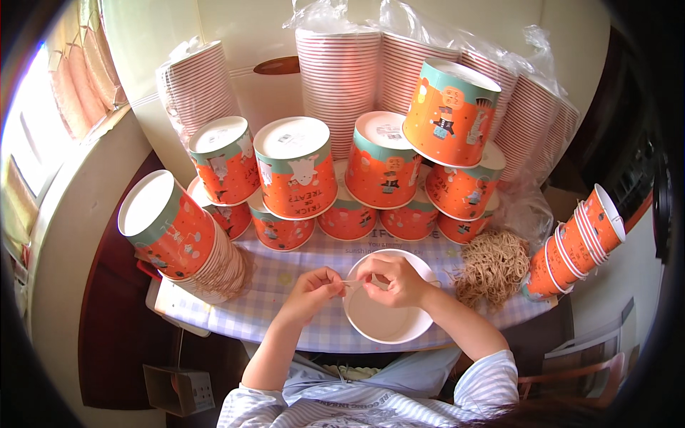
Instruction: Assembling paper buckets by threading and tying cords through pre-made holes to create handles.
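My left hand (312,294) and my right hand (397,281) are both closed in a pinch, fingertips close together, with a short pale string (351,283) stretched between them. Below my right hand a white-lined paper tub (389,321) stands with its mouth up, near the table's front edge; its outer wall hardly shows. A strand of string runs out past my right wrist toward a tangled heap of tan strings (494,269) on the right.
Upturned orange-and-green paper tubs (296,167) are piled in tiers behind my hands. Tall plastic-wrapped stacks of tubs (338,82) rise at the back. One leaning stack (178,232) stands left, another nested stack (576,242) right. A checked cloth (285,274) covers the table.
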A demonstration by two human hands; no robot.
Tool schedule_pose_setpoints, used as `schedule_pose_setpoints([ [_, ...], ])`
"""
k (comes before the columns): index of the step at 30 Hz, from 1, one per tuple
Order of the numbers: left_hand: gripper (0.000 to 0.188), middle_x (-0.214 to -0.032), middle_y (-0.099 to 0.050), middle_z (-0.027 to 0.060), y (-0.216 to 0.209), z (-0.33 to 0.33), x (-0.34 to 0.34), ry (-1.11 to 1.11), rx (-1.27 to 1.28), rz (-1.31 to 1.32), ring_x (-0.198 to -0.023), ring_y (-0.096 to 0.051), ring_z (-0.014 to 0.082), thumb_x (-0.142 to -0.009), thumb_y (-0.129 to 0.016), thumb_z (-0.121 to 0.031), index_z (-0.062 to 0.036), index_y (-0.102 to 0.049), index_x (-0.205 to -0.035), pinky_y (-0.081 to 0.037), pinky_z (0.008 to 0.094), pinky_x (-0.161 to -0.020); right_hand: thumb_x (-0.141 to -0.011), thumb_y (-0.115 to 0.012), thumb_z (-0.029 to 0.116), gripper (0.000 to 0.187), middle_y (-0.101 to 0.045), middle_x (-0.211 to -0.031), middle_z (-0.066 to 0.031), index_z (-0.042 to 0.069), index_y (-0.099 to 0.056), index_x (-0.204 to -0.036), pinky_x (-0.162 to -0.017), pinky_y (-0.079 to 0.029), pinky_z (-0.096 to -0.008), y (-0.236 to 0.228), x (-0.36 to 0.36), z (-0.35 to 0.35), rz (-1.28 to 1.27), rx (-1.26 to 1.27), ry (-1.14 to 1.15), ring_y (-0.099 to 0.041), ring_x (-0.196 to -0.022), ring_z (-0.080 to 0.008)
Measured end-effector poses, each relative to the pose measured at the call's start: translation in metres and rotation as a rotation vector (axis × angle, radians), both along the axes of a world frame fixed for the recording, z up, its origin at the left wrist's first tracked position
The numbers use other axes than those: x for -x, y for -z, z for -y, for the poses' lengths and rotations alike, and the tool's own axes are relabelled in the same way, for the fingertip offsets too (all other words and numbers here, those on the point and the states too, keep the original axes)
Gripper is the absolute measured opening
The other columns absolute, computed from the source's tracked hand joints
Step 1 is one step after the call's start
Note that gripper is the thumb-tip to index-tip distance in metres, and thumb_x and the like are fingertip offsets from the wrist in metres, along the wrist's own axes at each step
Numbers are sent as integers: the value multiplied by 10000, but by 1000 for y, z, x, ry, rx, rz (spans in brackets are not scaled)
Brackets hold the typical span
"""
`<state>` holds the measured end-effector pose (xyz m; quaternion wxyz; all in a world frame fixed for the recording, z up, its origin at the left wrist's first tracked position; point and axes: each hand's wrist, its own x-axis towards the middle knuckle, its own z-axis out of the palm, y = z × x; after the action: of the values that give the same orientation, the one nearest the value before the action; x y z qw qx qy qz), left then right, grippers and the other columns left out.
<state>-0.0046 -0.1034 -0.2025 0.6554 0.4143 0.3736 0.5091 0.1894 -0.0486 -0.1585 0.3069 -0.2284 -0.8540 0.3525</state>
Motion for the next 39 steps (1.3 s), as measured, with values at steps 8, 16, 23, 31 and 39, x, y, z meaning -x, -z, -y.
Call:
schedule_pose_setpoints([
  [8, 46, -782, -579, 33, 4, -3, 5, 59, -25, 84, -775, -549, 123, -801, -549, -81, -35, -556, -796, -417, 253, -749, -667, -644, 56, 202, -598, -809, -47, 78, -646, -867, -534, -466, -265, 8, 7, 3, -8, -192, 30, -585, -643, -143],
  [16, 50, -800, -579, 39, 2, -4, 4, 75, -42, 55, -777, -545, 117, -820, -541, -88, -38, -541, -815, -414, 249, -744, -689, -691, 79, 112, -606, -741, -37, 85, -660, -796, -541, -473, -275, 8, 12, 2, -20, -233, 30, -600, -648, -182],
  [23, 62, -789, -586, 31, 4, -4, 6, -4, -46, -18, -801, -559, 102, -821, -571, -91, -39, -536, -830, -418, 225, -736, -721, -654, 150, 38, -586, -728, -11, 139, -650, -757, -518, -452, -302, 8, 13, 6, -64, -287, -24, -576, -604, -190],
  [31, 104, -814, -597, 43, 1, -3, 10, 0, -88, -107, -761, -571, 91, -774, -614, -12, -24, -526, -829, -444, 205, -664, -730, -672, 209, 189, -609, -776, -31, 101, -576, -853, -536, -459, -287, -7, 17, 3, 151, 6, 9, -594, -609, -178],
  [39, 148, -852, -592, 49, 0, -2, 14, -4, -143, -111, -814, -574, 92, -814, -597, -56, -19, -466, -874, -454, 215, -684, -720, -691, 146, 317, -626, -779, -54, 65, -496, -957, -546, -471, -266, 9, 31, 1, 97, 54, 34, -591, -605, -136],
])
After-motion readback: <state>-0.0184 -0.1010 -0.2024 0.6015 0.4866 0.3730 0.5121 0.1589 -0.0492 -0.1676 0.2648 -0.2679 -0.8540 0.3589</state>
